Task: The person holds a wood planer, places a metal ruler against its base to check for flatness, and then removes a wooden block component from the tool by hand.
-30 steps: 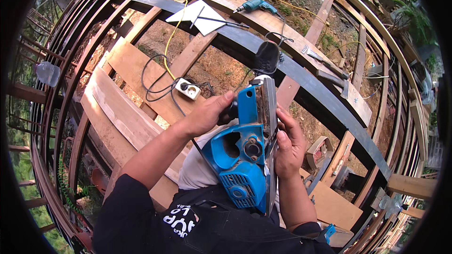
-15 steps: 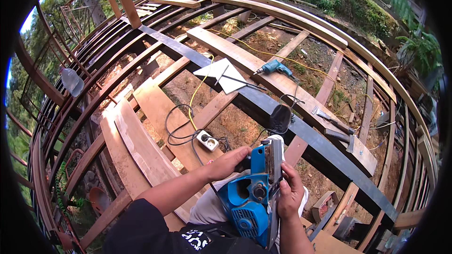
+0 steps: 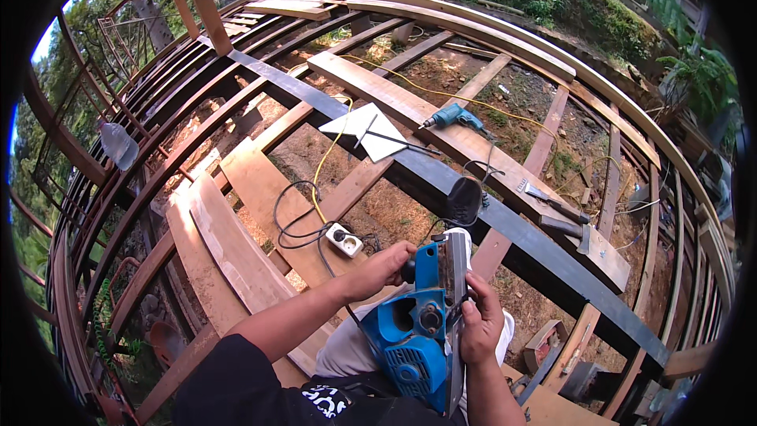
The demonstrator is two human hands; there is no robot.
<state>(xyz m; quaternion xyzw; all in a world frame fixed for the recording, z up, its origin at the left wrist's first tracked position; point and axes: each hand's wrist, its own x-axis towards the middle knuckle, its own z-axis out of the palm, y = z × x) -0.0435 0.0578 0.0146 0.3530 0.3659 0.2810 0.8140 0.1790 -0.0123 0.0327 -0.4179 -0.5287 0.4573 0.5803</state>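
Note:
A blue electric hand planer (image 3: pixel 410 368) lies on its side above my lap, its flat metal sole turned to the right. My left hand (image 3: pixel 383 270) is closed around the black front knob (image 3: pixel 408 270). On the other side, my right hand (image 3: pixel 482 323) grips the sole's edge with thumb and fingertips near the middle. The spot under those fingertips is partly hidden. From the planer a dark cord runs toward a white socket block (image 3: pixel 344 241), which has a black plug in it.
Beyond lie a teal drill (image 3: pixel 455 116), a hatchet (image 3: pixel 579 230) and a hammer-like tool (image 3: pixel 552 197) on a long plank (image 3: pixel 505 159). A white triangular board (image 3: pixel 377 142) rests on the dark metal beam (image 3: pixel 544 243). Gaps between joists drop to soil. Loose planks (image 3: pixel 229 225) lie at left.
The planer stays almost in place in both hands. My right hand's fingers have shifted slightly along the sole. The whole view has moved a little.

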